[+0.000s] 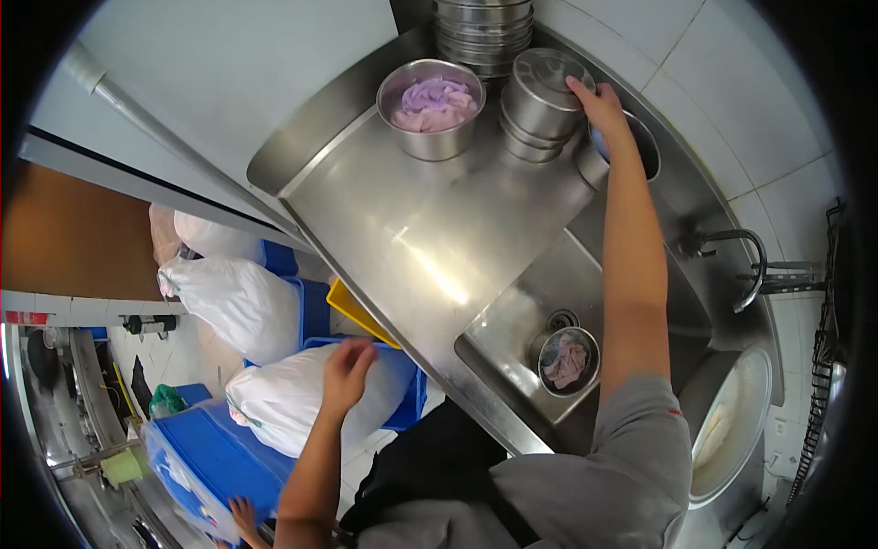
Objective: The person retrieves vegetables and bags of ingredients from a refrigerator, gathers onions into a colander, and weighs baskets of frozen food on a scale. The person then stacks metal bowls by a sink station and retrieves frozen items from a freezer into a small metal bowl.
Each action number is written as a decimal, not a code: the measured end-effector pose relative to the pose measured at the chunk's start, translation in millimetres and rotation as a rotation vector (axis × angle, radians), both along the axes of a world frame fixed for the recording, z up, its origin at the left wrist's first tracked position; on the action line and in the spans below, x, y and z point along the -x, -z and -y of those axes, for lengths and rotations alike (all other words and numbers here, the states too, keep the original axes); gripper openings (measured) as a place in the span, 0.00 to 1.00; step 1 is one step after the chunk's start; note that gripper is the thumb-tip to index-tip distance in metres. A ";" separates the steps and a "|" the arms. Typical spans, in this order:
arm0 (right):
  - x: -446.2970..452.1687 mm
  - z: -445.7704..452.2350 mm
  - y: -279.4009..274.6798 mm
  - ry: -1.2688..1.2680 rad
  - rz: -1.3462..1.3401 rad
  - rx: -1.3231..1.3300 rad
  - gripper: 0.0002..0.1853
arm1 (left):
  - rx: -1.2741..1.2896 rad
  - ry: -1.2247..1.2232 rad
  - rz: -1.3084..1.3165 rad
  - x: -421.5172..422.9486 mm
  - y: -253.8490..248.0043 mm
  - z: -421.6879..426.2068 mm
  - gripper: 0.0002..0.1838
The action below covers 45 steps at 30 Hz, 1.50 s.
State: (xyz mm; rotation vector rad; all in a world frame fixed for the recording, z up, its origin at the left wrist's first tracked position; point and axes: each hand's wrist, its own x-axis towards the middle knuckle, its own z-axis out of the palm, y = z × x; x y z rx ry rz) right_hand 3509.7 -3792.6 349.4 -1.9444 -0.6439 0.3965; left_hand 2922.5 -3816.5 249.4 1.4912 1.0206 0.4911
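My right hand [602, 108] reaches to the back of the steel counter and grips the edge of the upper round metal pot [547, 82] in a short stack. Its fingers are partly hidden behind the rim. To the left of this stack, a metal pot [437, 142] contains crumpled purple and pink cloth-like pieces [434, 102]. Just right of the stack, partly behind my forearm, another metal pot [645, 146] leans on its side. My left hand [347, 373] hangs in the air over a white bag, fingers curled together, with nothing visible in them.
A small pot [569, 361] with pinkish cloth-like material sits in the sink [512, 343] by the drain. A tap [745, 261] curves over from the right wall. Stacked metal pots [485, 37] stand behind. Below left are blue crates [315, 311], white bags [242, 302] and another person's hand [243, 514].
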 end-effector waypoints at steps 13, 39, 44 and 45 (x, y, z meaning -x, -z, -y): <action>159.7 146.3 76.9 -0.600 -0.014 -0.170 0.61 | -0.528 0.586 -0.065 -191.1 -17.6 -59.4 0.53; 250.1 151.4 105.6 -0.464 0.128 -0.215 0.72 | -0.225 0.472 0.162 -171.6 4.0 -18.5 0.60; 247.3 145.8 96.7 -0.456 0.114 -0.208 0.70 | -0.259 0.441 0.120 -173.5 4.3 -18.9 0.59; 244.1 143.7 95.6 -0.480 0.063 -0.208 0.70 | -0.281 0.435 0.116 -174.8 3.9 -20.6 0.58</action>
